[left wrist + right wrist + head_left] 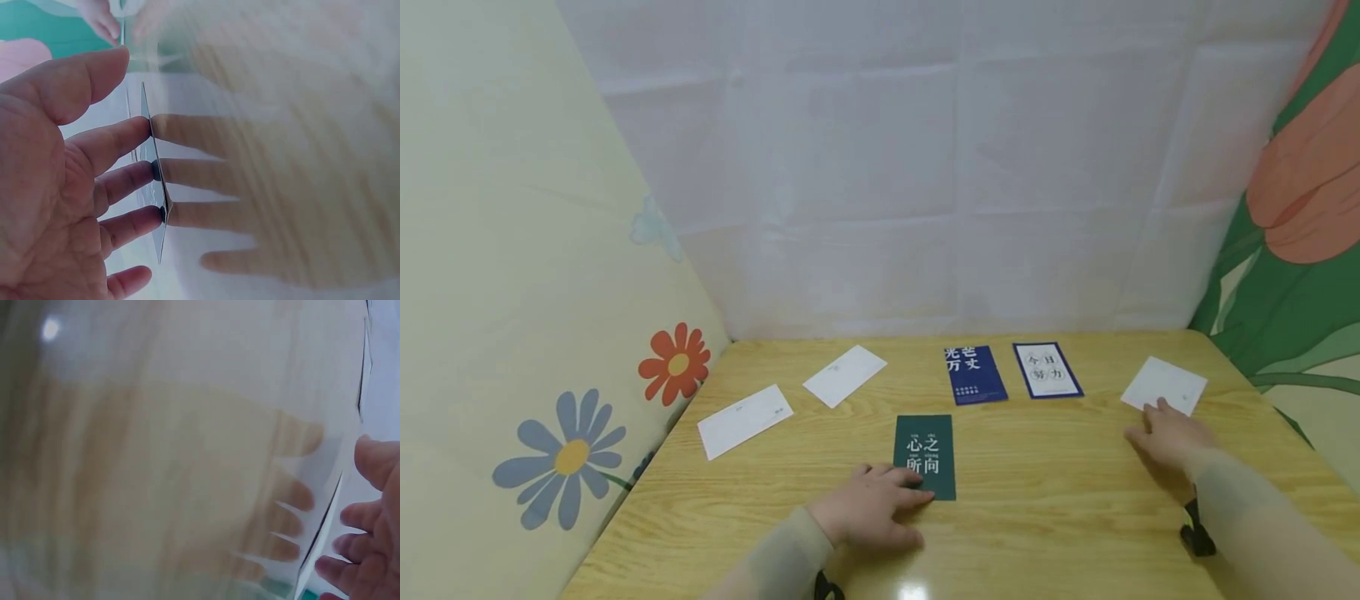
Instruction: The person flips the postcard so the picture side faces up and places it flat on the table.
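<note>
A dark green card [925, 450] with white Chinese characters lies near the middle of the table. My left hand [872, 505] rests with spread fingers on its lower left part. In the left wrist view, several fingertips of that hand [69, 165] touch the card [160, 234], and the thumb stays off it. At the right, my right hand [1172, 437] reaches over the near edge of a white card [1165, 383]. The right wrist view has the fingers of this hand [375, 540] loosely spread beside the thin card [320, 531]; contact is unclear.
Behind the green card lie a blue card [976, 377] and a blue-bordered white card [1048, 371]. Two white cards, one nearer [745, 421] and one farther back [845, 377], lie on the left. A white cloth [887, 183] hangs behind the wooden table [1037, 508].
</note>
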{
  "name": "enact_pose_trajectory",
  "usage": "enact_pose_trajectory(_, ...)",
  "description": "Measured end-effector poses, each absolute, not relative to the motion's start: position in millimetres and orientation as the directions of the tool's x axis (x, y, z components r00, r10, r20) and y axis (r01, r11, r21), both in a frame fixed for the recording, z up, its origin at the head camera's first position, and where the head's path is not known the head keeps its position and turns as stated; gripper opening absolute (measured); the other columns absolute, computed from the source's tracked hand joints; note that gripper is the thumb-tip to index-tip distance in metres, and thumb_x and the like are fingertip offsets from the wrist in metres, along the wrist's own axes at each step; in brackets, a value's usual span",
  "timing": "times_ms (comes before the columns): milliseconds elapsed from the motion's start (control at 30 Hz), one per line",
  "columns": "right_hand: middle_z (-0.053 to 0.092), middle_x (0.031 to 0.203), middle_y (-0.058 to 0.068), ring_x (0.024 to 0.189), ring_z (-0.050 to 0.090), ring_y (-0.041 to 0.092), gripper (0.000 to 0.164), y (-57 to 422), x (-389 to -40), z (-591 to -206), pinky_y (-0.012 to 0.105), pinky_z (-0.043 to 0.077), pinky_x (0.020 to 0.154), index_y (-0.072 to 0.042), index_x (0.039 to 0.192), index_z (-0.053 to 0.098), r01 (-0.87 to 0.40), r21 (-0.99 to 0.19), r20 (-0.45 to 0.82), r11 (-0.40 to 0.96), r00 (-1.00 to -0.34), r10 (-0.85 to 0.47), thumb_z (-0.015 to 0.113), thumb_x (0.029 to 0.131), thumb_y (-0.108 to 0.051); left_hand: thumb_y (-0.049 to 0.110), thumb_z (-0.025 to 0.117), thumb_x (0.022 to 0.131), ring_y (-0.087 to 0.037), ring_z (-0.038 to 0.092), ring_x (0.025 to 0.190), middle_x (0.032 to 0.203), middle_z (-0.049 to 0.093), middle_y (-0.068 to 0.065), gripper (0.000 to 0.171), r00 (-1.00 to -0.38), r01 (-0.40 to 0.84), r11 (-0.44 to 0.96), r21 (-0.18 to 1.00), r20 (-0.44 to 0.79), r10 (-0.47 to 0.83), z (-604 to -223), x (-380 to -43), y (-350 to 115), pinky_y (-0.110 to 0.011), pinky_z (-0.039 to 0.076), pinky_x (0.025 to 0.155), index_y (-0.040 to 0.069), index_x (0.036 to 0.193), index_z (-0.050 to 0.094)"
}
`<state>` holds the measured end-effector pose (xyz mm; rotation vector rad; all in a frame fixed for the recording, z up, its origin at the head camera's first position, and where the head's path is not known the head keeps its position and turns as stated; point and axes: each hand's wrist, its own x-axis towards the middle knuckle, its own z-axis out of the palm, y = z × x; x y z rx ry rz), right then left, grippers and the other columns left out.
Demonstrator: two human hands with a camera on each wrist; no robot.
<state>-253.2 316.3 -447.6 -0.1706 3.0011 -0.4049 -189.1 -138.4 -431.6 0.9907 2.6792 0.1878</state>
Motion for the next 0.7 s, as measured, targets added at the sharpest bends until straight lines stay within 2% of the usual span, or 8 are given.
enact_pose_trajectory(200, 0.034, 0.133, 0.045, 0.12, 0.036, 0.059, 0.077, 322.3, -250.2, -444.0, 0.065, 0.033, 0.096, 0.021, 0.129, 0.04, -0.074, -0.216, -0.155, 0.974, -0.982, -0.109, 0.04, 0.099, -0.049, 0.058, 0.056, 0.087, -0.029, 0.035, 0.135, 0.148, 0.04, 0.001, 0.06, -0.748, 0.577, 0.78, 0.244, -0.227, 0.624, -429.9, -195.2, -141.5, -0.056, 0.024, 0.108, 0.031, 0.14, 0.051)
enact_pose_trajectory(467, 0.039, 0.13, 0.044, 0.119, 0.039, 0.058, 0.07, 323.2, -246.8, -440.2, 0.066, 0.033, 0.095, 0.019, 0.126, 0.045, -0.086, -0.19, -0.164, 0.978, -0.979, -0.118, 0.044, 0.098, -0.044, 0.057, 0.057, 0.086, -0.028, 0.035, 0.137, 0.149, 0.04, 0.001, 0.06, -0.792, 0.514, 0.818, 0.257, -0.225, 0.568, -430.2, -210.4, -146.2, -0.055, 0.02, 0.11, 0.029, 0.139, 0.052)
enact_pose_trajectory(700, 0.045, 0.126, 0.042, 0.115, 0.043, 0.057, 0.068, 320.8, -242.7, -439.1, 0.064, 0.037, 0.091, 0.017, 0.123, 0.05, -0.108, -0.173, -0.184, 0.979, -0.973, -0.14, 0.046, 0.097, -0.045, 0.054, 0.057, 0.087, -0.025, 0.034, 0.138, 0.151, 0.038, 0.0, 0.059, -0.796, 0.469, 0.835, 0.288, -0.27, 0.541, -425.9, -223.1, -147.4, -0.058, 0.014, 0.112, 0.025, 0.139, 0.053)
